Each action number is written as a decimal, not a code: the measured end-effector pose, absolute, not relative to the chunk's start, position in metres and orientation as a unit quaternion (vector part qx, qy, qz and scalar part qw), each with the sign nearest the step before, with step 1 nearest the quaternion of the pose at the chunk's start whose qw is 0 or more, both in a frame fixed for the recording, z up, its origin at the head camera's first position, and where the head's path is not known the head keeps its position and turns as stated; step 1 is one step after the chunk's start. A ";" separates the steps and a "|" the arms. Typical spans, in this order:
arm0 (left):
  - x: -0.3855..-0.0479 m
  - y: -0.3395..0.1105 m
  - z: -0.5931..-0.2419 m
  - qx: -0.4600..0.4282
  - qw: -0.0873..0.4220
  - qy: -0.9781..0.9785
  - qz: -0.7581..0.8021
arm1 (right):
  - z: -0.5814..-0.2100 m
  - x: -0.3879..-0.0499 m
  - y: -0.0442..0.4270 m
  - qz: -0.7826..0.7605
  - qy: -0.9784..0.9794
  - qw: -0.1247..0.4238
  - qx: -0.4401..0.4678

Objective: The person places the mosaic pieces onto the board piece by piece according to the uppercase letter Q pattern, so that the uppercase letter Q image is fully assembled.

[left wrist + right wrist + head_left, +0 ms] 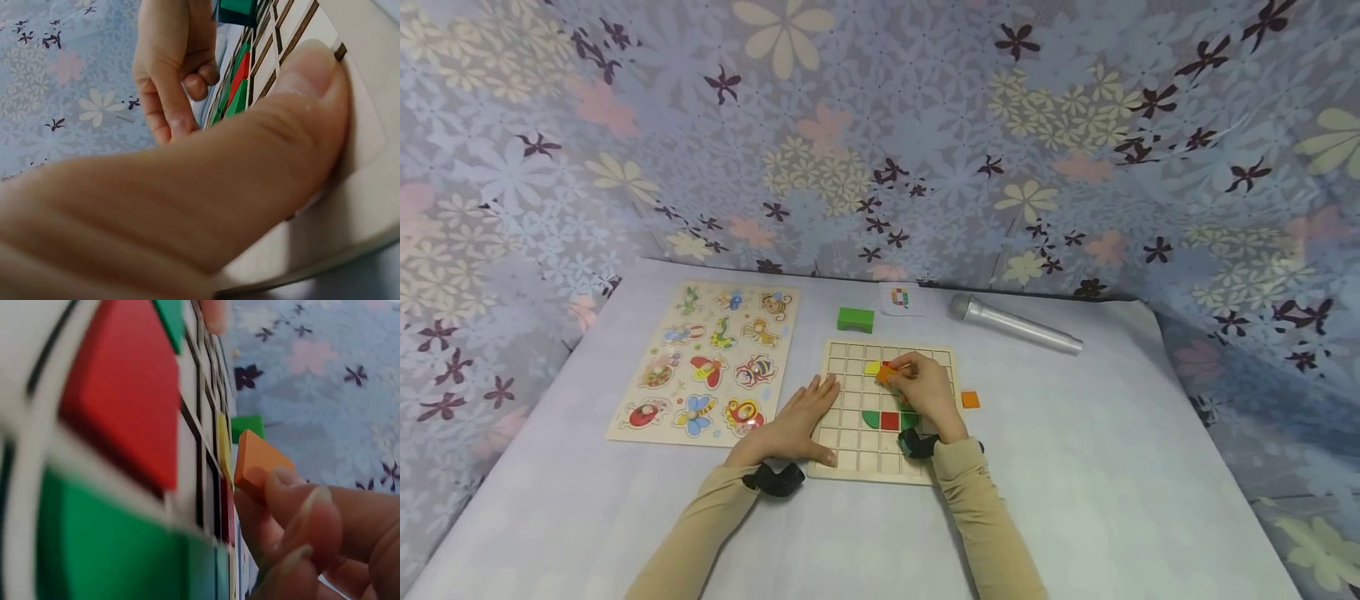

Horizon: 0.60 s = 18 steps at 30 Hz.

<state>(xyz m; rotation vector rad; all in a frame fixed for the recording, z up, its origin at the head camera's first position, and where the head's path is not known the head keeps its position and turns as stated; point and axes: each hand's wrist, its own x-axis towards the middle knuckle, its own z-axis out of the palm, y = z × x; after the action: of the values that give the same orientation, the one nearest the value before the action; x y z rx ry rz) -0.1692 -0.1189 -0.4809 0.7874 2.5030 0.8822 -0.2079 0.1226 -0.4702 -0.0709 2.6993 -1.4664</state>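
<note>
A wooden grid board [847, 439] lies on the table with coloured tiles in some of its squares. My right hand [927, 392] pinches an orange square tile [261, 464] between thumb and fingers, just above the board's upper middle. Close to that tile sit a yellow tile [872, 367] and a red tile, partly hidden by the hand. Lower on the board are a green rounded tile [871, 419] and a red square tile [890, 421], with more green partly covered by my right wrist. My left hand [796, 423] rests spread on the board's left edge, thumb at its lower corner.
A second orange tile [971, 400] lies right of the board. Beyond the board are a green block [855, 319], a small pattern card [901, 298] and a silver microphone [1022, 325]. An insect picture puzzle [703, 362] lies at the left.
</note>
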 end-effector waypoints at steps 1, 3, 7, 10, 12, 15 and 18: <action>-0.169 -0.119 -0.481 0.281 0.184 0.888 0.314 | -0.471 -0.207 0.119 -0.467 0.884 0.025 -0.028; -0.169 -0.118 -0.480 0.284 0.183 0.887 0.314 | -0.472 -0.207 0.115 -0.446 0.894 0.008 -0.034; -0.169 -0.117 -0.478 0.284 0.185 0.887 0.314 | -0.473 -0.204 0.108 -0.408 0.911 0.001 -0.061; -0.168 -0.118 -0.479 0.280 0.185 0.886 0.318 | -0.473 -0.202 0.106 -0.367 0.926 0.002 -0.091; -0.168 -0.118 -0.479 0.279 0.184 0.886 0.321 | -0.472 -0.201 0.105 -0.339 0.934 0.007 -0.109; -0.167 -0.119 -0.480 0.275 0.182 0.886 0.324 | -0.471 -0.200 0.106 -0.315 0.940 0.019 -0.127; -0.167 -0.118 -0.480 0.275 0.180 0.887 0.325 | -0.472 -0.200 0.109 -0.333 0.933 0.028 -0.137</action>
<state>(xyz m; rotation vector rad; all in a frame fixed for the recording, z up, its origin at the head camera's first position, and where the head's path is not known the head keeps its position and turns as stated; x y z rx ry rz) -0.1672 -0.1183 -0.4797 0.7760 2.5065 0.9171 -0.1996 0.1094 -0.4719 -0.4221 2.8780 -1.0265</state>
